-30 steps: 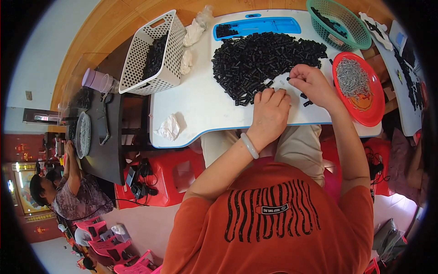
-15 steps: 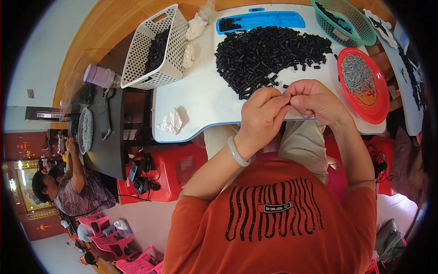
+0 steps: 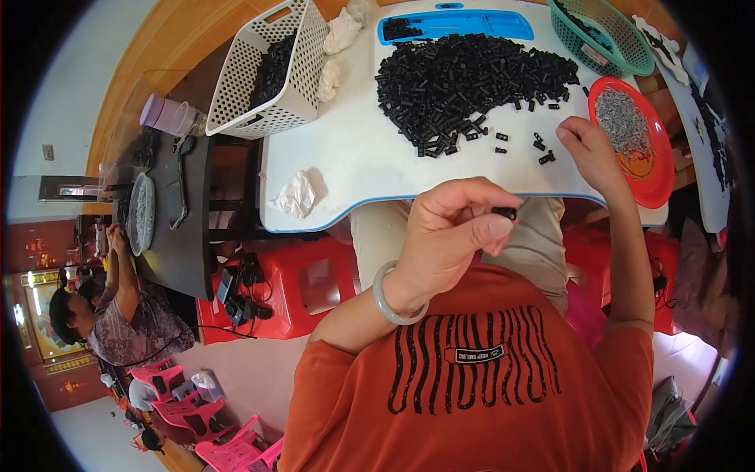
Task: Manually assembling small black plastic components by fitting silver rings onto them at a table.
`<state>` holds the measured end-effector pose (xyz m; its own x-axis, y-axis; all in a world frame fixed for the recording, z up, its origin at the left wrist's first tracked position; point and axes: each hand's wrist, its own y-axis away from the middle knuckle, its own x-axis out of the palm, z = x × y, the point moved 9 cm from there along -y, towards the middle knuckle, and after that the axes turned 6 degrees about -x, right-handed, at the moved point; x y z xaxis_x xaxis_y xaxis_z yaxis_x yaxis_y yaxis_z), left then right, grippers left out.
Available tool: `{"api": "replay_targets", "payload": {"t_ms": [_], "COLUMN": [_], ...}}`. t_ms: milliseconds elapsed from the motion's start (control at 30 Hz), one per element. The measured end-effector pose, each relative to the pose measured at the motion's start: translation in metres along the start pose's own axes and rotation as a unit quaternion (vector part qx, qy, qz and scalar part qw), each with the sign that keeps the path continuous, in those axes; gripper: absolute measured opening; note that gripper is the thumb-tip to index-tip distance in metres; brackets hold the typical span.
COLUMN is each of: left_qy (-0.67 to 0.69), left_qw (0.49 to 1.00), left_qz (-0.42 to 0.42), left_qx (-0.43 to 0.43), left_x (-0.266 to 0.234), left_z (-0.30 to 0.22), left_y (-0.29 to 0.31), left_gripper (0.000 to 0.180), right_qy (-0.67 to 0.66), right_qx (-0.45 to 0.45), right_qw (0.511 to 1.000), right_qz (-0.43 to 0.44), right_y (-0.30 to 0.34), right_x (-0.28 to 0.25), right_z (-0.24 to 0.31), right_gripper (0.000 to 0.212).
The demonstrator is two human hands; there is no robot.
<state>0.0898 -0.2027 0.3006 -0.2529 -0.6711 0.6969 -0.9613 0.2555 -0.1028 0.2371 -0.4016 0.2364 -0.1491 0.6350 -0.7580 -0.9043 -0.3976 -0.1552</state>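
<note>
A small black plastic cylinder (image 3: 505,212) is pinched between thumb and fingers of my left hand (image 3: 448,244), raised over my lap in front of the table's near edge. To the right, my right hand (image 3: 588,151) hovers by the near-left side of a red plate (image 3: 657,185). Its fingers are curled in, and whatever may be in them is hidden. Small grey metal pieces (image 3: 623,122) lie heaped on the plate. A large pile of similar black cylinders (image 3: 464,86) covers the middle of the white table (image 3: 377,177), with several loose ones (image 3: 546,158) near my right hand.
A white perforated basket (image 3: 303,98) of black pieces stands at left, near a crumpled tissue (image 3: 295,197). Behind the pile lies a blue tray (image 3: 472,25). A green basket (image 3: 629,55) sits at the back right. Another person (image 3: 138,322) works at a dark table (image 3: 177,267) far left.
My hands have come apart. The left moved down toward me with the black cylinder in its pinch; the right moved right toward the red plate. Several loose cylinders now show on the table.
</note>
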Motion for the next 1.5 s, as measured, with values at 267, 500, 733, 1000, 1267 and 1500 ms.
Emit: {"api": "replay_targets", "payload": {"t_ms": [267, 500, 733, 1000, 1267, 1500], "left_qy": [0.088, -0.055, -0.167, -0.165, -0.155, -0.174], "left_qw": [0.995, 0.997, 0.984, 0.983, 0.987, 0.984], "left_qz": [0.035, 0.035, 0.006, 0.029, -0.018, -0.029], "left_qx": [-0.043, -0.037, -0.065, -0.071, -0.045, -0.019], "left_x": [0.008, -0.004, 0.001, 0.001, -0.011, -0.013], "left_z": [0.009, 0.018, 0.022, 0.028, 0.013, 0.007], "left_y": [0.01, 0.015, 0.018, 0.019, 0.018, 0.018], "left_gripper": [0.017, 0.019, 0.029, 0.017, 0.017, 0.016], "right_qy": [-0.056, -0.225, 0.057, 0.339, 0.366, 0.199], "right_qx": [-0.001, 0.032, -0.035, 0.025, 0.062, 0.056], "right_qw": [0.998, 0.974, 0.982, 0.921, 0.918, 0.969], "right_qz": [0.022, 0.007, -0.179, -0.189, -0.138, -0.138], "right_y": [0.016, 0.022, 0.044, 0.073, 0.071, 0.077], "right_x": [0.001, -0.001, -0.093, -0.141, -0.12, -0.12], "right_z": [0.017, -0.003, -0.018, -0.098, -0.096, -0.106], "right_gripper": [0.018, 0.019, 0.014, 0.019, 0.023, 0.021]}}
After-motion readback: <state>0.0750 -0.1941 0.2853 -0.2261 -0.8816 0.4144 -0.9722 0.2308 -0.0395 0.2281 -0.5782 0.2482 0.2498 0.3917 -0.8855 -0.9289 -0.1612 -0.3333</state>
